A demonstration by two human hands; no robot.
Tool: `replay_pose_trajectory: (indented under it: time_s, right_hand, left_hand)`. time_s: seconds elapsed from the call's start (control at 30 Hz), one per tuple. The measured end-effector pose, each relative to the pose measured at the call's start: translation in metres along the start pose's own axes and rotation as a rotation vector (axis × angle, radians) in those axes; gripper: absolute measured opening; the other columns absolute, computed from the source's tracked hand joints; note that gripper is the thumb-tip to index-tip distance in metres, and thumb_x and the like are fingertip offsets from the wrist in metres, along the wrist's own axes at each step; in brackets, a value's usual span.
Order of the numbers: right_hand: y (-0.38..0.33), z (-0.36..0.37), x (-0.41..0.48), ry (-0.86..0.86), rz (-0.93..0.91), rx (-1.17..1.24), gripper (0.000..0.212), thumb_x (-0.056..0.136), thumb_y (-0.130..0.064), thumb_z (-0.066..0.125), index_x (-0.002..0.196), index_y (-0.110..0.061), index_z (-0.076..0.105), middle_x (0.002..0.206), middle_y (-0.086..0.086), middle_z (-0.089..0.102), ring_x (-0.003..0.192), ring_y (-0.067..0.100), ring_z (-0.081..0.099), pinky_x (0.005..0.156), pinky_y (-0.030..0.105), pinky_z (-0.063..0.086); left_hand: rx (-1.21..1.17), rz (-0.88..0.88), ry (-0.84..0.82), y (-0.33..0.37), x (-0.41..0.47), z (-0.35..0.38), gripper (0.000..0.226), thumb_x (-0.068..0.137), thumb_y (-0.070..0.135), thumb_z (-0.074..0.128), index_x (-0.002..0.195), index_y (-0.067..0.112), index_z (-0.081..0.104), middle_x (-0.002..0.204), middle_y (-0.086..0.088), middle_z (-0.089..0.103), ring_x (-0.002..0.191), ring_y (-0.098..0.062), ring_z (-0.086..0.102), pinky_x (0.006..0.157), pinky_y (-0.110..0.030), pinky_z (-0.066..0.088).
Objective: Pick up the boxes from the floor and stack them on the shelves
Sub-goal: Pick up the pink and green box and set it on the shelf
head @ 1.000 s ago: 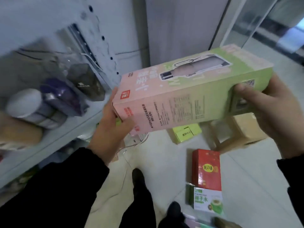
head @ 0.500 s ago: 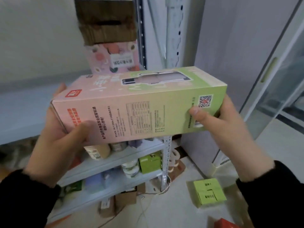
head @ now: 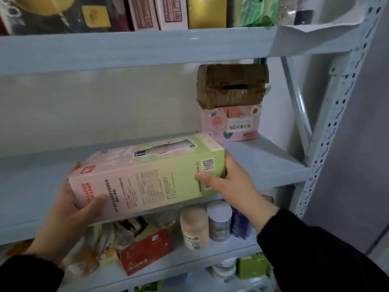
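I hold the box [head: 147, 175] lengthwise at the shelf [head: 263, 165] edge, left hand [head: 69, 213] gripping its near-left end, right hand [head: 229, 182] gripping its right end; pink box [head: 230, 124] far right.

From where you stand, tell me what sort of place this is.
Likely a storeroom or stockroom: slotted metal shelving, mixed boxed goods stacked on it like the peach-print box, and bottles below.

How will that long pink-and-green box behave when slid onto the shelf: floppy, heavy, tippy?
Probably stiff: the pink-and-green box shows straight edges though the left hand and right hand grip only its ends. Likely light, since that end grip carries it. Laid on its long side on the shelf, it should slide, not tip.
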State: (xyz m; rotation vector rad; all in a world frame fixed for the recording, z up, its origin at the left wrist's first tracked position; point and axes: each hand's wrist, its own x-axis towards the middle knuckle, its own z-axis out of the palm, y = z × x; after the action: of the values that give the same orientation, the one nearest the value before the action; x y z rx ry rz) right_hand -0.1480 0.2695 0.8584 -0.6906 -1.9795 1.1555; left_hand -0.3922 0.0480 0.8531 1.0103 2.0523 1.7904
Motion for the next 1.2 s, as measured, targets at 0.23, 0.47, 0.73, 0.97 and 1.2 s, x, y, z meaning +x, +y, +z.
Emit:
replay_pose_trajectory:
  time_s: [0.23,0.47,0.73,0.97,1.2]
  right_hand:
    - [0.036,0.056,0.102,-0.099,0.099,-0.121,0.05,0.091,-0.027,0.076,0.127,-0.033,0.041,0.1,-0.023,0.062,0.091,-0.006,0.062,0.07,0.008,0.045]
    - [0.079,0.063,0.19,0.053,0.142,-0.197,0.034,0.094,-0.033,0.071,0.118,-0.015,0.055,0.105,-0.009,0.065,0.097,0.013,0.063,0.075,0.026,0.046]
    - [0.103,0.064,0.207,0.329,-0.004,-0.361,0.068,0.09,-0.006,0.071,0.146,-0.003,0.035,0.13,0.018,0.045,0.103,0.026,0.052,0.092,0.025,0.042]
    - [0.103,0.062,0.204,0.315,-0.04,-0.36,0.058,0.089,-0.008,0.07,0.139,-0.013,0.04,0.127,0.016,0.044,0.093,0.028,0.054,0.086,0.03,0.046]
    - [0.104,0.059,0.202,0.23,0.012,-0.381,0.072,0.087,-0.013,0.069,0.151,-0.022,0.037,0.124,0.008,0.039,0.091,0.026,0.054,0.084,0.026,0.04]
  left_hand:
    - [0.289,-0.113,0.113,-0.039,0.094,0.001,0.062,0.092,0.001,0.069,0.147,0.006,0.041,0.12,-0.01,0.06,0.112,-0.03,0.059,0.091,-0.039,0.042]
    - [0.405,-0.251,0.073,-0.058,0.193,0.058,0.055,0.098,0.029,0.066,0.143,0.007,0.043,0.136,-0.021,0.059,0.12,-0.04,0.058,0.093,-0.034,0.046]
    - [0.741,-0.225,0.112,-0.085,0.24,0.093,0.038,0.096,0.049,0.054,0.104,0.015,0.04,0.122,-0.018,0.066,0.117,-0.037,0.063,0.112,-0.054,0.026]
    - [0.785,-0.2,0.088,-0.09,0.246,0.09,0.045,0.087,0.056,0.046,0.105,0.015,0.044,0.122,-0.018,0.066,0.119,-0.037,0.061,0.115,-0.057,0.026]
    - [0.899,-0.188,0.028,-0.099,0.25,0.088,0.035,0.093,0.056,0.045,0.108,0.025,0.047,0.124,-0.006,0.069,0.119,-0.034,0.062,0.117,-0.064,0.017]
